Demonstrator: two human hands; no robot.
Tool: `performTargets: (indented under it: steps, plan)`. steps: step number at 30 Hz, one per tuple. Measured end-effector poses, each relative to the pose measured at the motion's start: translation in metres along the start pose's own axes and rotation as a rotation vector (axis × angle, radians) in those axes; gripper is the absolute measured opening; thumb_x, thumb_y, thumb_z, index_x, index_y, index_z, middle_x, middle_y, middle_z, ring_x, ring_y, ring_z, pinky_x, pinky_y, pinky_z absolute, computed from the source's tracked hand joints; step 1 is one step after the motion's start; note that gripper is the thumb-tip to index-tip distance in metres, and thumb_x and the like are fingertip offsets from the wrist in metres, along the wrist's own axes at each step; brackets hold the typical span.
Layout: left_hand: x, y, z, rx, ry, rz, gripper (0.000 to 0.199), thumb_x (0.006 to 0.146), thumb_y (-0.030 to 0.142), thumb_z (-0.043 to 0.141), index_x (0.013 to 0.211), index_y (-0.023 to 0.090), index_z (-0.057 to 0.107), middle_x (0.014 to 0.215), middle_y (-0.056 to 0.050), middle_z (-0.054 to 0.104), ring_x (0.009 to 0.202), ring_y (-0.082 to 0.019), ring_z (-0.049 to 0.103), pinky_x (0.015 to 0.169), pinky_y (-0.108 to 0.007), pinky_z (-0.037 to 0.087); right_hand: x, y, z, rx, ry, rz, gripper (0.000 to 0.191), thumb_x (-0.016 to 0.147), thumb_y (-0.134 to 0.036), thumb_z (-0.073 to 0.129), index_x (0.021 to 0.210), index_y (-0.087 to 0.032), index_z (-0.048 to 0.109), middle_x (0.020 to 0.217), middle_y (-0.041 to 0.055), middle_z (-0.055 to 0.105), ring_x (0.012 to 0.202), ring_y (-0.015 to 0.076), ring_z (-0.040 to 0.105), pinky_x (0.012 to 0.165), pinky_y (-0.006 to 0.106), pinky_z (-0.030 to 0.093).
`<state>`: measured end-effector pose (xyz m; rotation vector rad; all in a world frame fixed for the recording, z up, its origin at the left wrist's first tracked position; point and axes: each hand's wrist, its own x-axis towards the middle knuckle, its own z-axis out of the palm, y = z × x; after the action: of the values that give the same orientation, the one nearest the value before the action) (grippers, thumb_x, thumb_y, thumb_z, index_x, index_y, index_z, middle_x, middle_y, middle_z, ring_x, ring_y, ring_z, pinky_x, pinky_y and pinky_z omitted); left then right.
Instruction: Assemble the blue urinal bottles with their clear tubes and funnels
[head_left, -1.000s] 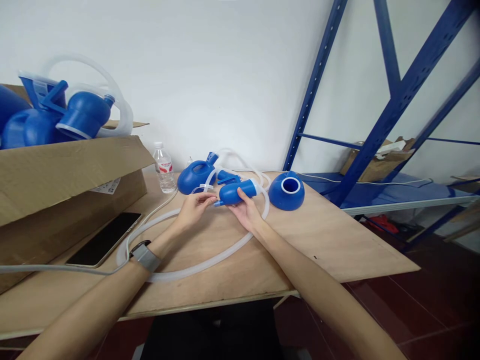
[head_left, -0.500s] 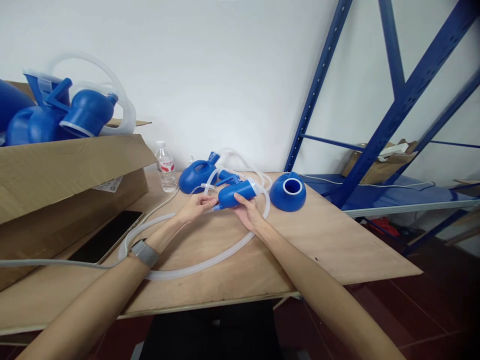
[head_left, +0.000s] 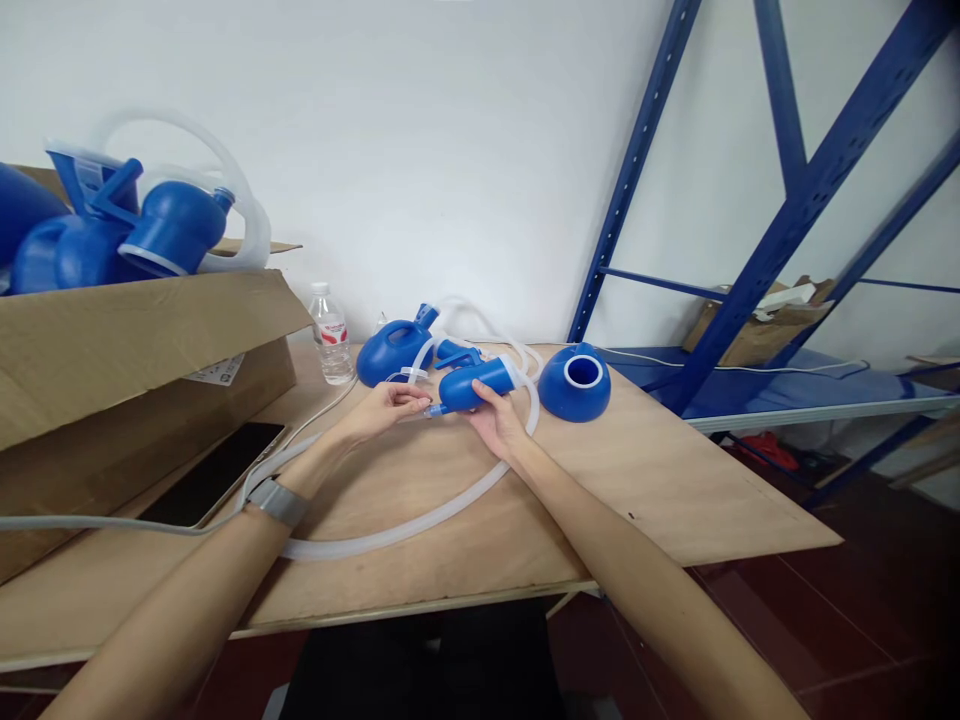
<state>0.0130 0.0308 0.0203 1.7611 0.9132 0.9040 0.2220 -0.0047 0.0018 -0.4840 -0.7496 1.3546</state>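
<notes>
In my right hand [head_left: 499,422] is a blue plastic funnel-shaped cup [head_left: 480,384] with a white rim and a narrow spout pointing left. My left hand [head_left: 390,408] pinches the end of a clear hose at that spout; fingers hide part of the joint. The long translucent hose [head_left: 420,522] loops over the tabletop below both hands. Behind them lies a blue jug with a handle [head_left: 394,350]. Right of my right hand rests a blue rounded container [head_left: 574,384], its white-rimmed round mouth facing me.
An open cardboard box [head_left: 150,330] at left holds several blue containers and hoses. Near it stand a water bottle [head_left: 331,335] and a dark phone or tablet [head_left: 214,475]. Blue metal shelving [head_left: 810,395] rises on the right. The wooden table's [head_left: 675,500] front edge is close to me.
My left hand has shifted slightly left, away from the cup body, showing more of the spout. My right hand keeps its hold on the cup, almost unmoved.
</notes>
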Motion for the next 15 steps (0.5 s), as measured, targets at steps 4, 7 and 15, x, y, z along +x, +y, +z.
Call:
performTargets:
  steps: [4,7,15]
  plan:
    - [-0.0012,0.0007,-0.004,-0.009,-0.015,0.042,0.053,0.066,0.059,0.086,0.097,0.016,0.08,0.103,-0.011,0.079,0.098,-0.027,0.072,0.095,-0.042,0.054,0.0012,-0.0005,-0.0008,0.001,-0.003,0.015,0.054,0.068,-0.024,0.087,0.117,-0.026,0.065,0.111,0.0032,0.077,0.11,0.0267,0.069,0.088,0.045,0.062]
    - [-0.002,0.002,-0.0071,0.014,-0.012,0.049,0.051,0.065,0.054,0.088,0.098,0.017,0.08,0.105,-0.011,0.079,0.101,-0.028,0.072,0.095,-0.042,0.055,0.0019,-0.0017,-0.0011,0.007,0.0,0.017,0.054,0.068,-0.025,0.087,0.118,-0.025,0.065,0.112,0.0035,0.077,0.112,0.0266,0.069,0.09,0.045,0.061]
    - [-0.0042,0.007,-0.0078,0.286,-0.038,0.207,0.036,0.079,0.051,0.074,0.09,0.017,0.075,0.091,-0.007,0.076,0.089,-0.024,0.07,0.087,-0.036,0.056,0.0039,0.0012,-0.0039,0.003,0.023,0.008,0.058,0.065,-0.023,0.088,0.118,-0.026,0.065,0.107,0.0025,0.077,0.109,0.0267,0.069,0.089,0.046,0.062]
